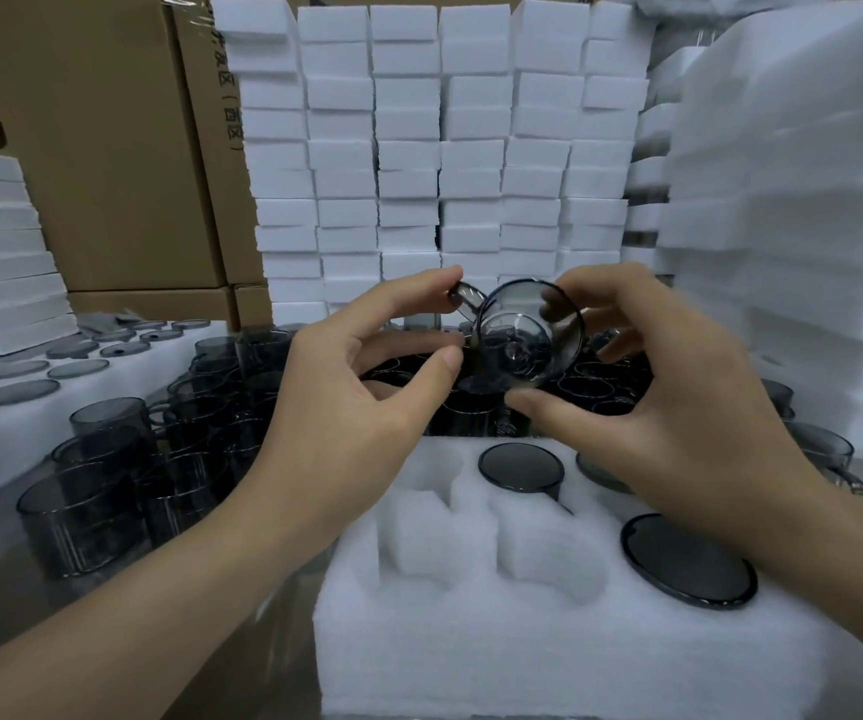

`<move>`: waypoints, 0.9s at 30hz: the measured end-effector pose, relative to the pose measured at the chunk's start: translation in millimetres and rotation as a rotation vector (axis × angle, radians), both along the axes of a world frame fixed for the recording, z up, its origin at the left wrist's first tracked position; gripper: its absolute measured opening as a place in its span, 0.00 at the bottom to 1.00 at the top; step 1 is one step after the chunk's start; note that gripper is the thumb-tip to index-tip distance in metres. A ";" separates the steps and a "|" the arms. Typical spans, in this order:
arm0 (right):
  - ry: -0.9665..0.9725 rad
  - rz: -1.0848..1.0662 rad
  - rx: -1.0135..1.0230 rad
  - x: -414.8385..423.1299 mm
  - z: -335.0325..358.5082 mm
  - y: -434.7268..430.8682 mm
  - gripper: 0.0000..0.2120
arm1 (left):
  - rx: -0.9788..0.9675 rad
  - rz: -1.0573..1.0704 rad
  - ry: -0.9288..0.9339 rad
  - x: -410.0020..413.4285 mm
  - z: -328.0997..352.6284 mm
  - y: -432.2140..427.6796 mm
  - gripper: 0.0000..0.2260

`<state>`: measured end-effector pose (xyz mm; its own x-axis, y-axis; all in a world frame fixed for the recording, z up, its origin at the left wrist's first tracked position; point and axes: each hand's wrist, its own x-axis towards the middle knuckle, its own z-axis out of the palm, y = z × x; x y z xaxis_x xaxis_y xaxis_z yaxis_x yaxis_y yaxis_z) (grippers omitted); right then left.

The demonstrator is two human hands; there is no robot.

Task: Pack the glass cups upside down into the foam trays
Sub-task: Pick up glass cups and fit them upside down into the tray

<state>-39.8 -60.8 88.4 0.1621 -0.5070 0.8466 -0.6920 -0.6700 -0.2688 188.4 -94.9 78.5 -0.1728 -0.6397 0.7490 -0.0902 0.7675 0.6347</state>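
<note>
I hold a smoky grey glass cup (528, 335) on its side in mid-air above the foam tray (471, 641), its round end facing me. My left hand (362, 402) pinches the cup's handle between thumb and fingers. My right hand (663, 402) grips the cup's body, thumb below and fingers behind. In the tray, upside-down cups sit in pockets: one at the back middle (520, 467), one at the right (689, 558), and a third behind my right hand, mostly hidden. Two pockets at the tray's left and middle hold nothing.
Several loose grey cups (107, 475) crowd the table at left and behind the tray. A filled foam tray (29, 376) lies at far left. White foam blocks (445, 148) are stacked at the back, more foam (808, 226) at right, cardboard boxes (97, 122) at back left.
</note>
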 end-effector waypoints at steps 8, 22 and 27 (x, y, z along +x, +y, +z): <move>-0.411 0.231 0.240 12.3 7.0 8.7 0.19 | 0.021 0.045 -0.008 -2.4 0.5 1.8 0.22; -0.528 0.277 0.535 11.4 7.3 -1.7 0.22 | 0.102 0.031 0.079 -3.7 2.6 -1.5 0.10; -0.492 0.251 0.514 9.9 5.3 0.4 0.25 | 0.128 0.046 0.063 -2.4 1.5 -2.6 0.11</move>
<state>-29.9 -60.5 93.8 -0.0116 -0.8552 0.5182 -0.2544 -0.4986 -0.8286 186.0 -97.6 80.0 -0.0964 -0.7371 0.6689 -0.0807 0.6756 0.7328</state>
